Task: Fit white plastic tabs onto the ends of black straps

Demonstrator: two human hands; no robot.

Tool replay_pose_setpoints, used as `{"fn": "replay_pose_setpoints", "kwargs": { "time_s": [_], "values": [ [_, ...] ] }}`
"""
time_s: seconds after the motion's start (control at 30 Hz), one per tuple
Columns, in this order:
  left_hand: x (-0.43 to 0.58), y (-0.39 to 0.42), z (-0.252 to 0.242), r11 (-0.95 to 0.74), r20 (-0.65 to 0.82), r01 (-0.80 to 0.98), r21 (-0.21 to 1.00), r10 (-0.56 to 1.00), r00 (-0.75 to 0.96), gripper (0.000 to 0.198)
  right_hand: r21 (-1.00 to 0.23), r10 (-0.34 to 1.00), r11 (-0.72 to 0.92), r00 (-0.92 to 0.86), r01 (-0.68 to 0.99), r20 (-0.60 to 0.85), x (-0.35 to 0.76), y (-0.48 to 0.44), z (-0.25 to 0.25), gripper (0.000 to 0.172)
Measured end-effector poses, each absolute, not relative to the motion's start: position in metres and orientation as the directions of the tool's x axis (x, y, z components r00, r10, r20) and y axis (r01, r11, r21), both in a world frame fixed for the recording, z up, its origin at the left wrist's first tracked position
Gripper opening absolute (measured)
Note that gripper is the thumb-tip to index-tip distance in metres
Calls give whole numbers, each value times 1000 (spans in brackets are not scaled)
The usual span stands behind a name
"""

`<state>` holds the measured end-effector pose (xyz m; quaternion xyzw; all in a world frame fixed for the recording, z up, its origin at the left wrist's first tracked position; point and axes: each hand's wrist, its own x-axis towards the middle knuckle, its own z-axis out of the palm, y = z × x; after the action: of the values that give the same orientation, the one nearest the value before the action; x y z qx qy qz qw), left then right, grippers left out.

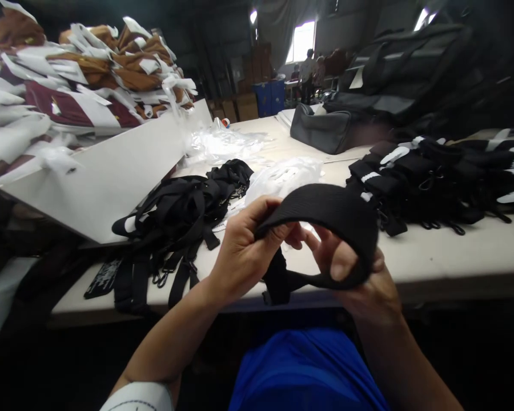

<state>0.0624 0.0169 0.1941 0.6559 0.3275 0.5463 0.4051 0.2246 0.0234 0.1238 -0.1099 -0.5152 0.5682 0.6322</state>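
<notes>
A wide black strap [325, 201] is bent into a loop between my two hands, above the table's front edge. My left hand [251, 245] pinches one end of it, thumb and fingers closed on the band. Curled around the loop's right side, my right hand [364, 274] has its thumb inside the band. A narrower black part hangs below the loop. Left of my hands lies a tangled heap of black straps [180, 208] with metal clips. Folded black straps [428, 182] with white wraps and hooks are piled to the right.
Clear plastic bags [227, 140] and a white plastic bag [285, 176] lie on the cream table [445, 254]. A white panel [120, 171] leans at left, before stacked brown and maroon wrapped goods [81, 105]. Black bags [325, 128] stand behind; people [307, 74] are far back.
</notes>
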Motion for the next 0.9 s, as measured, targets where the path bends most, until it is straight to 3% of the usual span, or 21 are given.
{"fn": "replay_pose_setpoints", "kwargs": {
  "time_s": [0.07,0.13,0.27,0.4,0.53,0.6,0.7,0.9],
  "values": [
    [70,15,190,-427,416,5,904,885,210,17,-714,842,321,-159,-623,516,221,27,126,19],
    [75,17,186,-412,408,3,911,903,136,25,-726,873,192,-223,-661,434,214,27,122,19],
    [79,27,182,-411,410,-102,906,912,-31,21,-820,861,-26,-429,-572,272,199,22,103,36],
    [64,46,187,-512,483,-187,839,857,-177,14,-891,692,-179,-697,-418,188,203,14,73,33],
    [31,67,186,-634,537,-168,755,744,-397,10,-783,470,-479,-869,-397,152,227,3,40,36],
    [17,74,176,-641,522,-144,753,717,-462,7,-692,501,-570,-855,-444,136,240,-3,27,41],
    [6,78,152,-590,502,-60,805,731,-462,12,-640,641,-566,-765,-520,55,254,-7,17,46],
    [11,70,120,-386,371,22,922,865,-339,14,-762,767,-434,-641,-481,-32,269,-7,4,70]
  ]
}}
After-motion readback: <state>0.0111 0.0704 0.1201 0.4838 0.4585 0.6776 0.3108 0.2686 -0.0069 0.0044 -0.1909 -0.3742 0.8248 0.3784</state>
